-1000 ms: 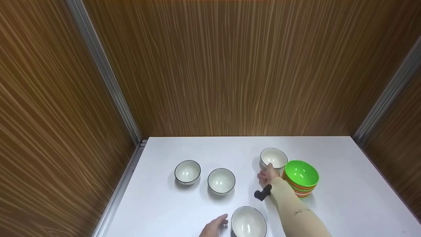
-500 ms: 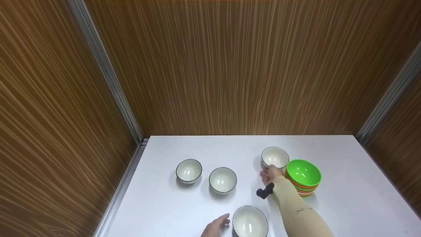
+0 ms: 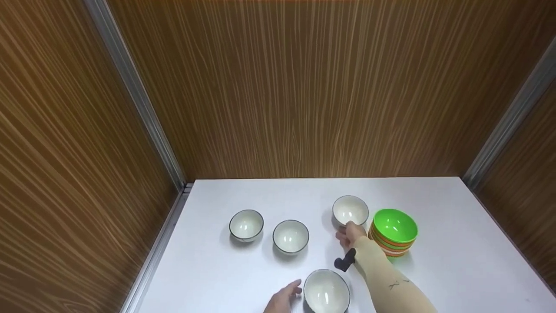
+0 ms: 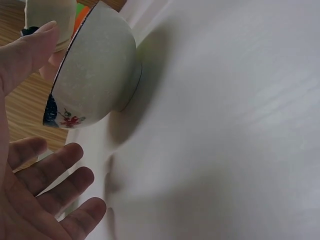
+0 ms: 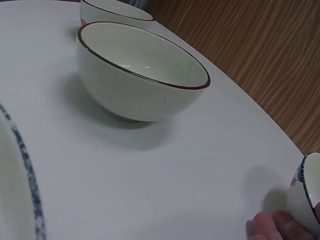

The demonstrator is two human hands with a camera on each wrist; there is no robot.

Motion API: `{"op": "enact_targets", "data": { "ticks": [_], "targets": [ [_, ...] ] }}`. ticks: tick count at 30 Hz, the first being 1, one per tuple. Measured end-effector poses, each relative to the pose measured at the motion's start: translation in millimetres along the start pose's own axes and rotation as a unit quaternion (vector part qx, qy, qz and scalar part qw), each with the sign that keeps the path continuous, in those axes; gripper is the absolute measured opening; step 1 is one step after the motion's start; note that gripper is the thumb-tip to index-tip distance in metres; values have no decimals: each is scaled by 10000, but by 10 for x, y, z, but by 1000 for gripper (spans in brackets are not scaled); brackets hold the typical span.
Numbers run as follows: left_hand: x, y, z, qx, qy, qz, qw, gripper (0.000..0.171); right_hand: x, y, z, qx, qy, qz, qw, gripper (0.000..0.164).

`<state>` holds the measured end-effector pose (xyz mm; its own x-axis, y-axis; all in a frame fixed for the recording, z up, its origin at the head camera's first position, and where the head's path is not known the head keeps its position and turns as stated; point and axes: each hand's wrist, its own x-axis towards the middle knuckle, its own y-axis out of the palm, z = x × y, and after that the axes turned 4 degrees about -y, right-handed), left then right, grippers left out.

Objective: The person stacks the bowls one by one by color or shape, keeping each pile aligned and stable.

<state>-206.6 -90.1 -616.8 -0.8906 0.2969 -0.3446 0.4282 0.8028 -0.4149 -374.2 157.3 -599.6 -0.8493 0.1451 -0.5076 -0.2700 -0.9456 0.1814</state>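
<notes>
My right hand (image 3: 352,233) holds a white bowl (image 3: 350,208) at its near rim, at the back right of the table. In the right wrist view, a thumb tip lies over this bowl's rim and the fingers are outside, against its wall. My left hand (image 3: 282,298) is at the front, left of another white bowl (image 3: 326,292), with its fingers spread. The left wrist view shows a red flower and a blue patch on that bowl's outer wall (image 4: 95,75), with the thumb near the rim. Whether the thumb touches it I cannot tell.
A stack of green and orange bowls (image 3: 394,226) stands just right of my right forearm. Two more white bowls, a middle one (image 3: 291,237) and a left one (image 3: 246,225), sit apart on the white table (image 3: 195,265). Wood-grain panels (image 3: 278,95) enclose the back and sides.
The back white bowl has shifted left with my right hand, opening a gap from the green and orange stack. My left hand and the other bowls stay put; the head view moves slightly.
</notes>
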Motion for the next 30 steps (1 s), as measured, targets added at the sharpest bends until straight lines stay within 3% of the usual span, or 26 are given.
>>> {"op": "enact_targets", "data": {
  "ticks": [7,14,23,30],
  "targets": [
    [-43,83,-25,116,-45,49,9999,111,-90,-24,-93,-763,-70,289,9966,40],
    [-5,141,-31,-175,-55,76,9998,103,-242,-87,-179,-1480,-155,640,9868,44],
    [-11,156,-35,-147,53,-173,9997,97,-388,-291,-310,-2045,-624,1160,9700,43],
    [-32,150,-92,-78,316,-409,9986,89,-526,-476,-371,-2070,-595,1478,9653,42]
  ]
}}
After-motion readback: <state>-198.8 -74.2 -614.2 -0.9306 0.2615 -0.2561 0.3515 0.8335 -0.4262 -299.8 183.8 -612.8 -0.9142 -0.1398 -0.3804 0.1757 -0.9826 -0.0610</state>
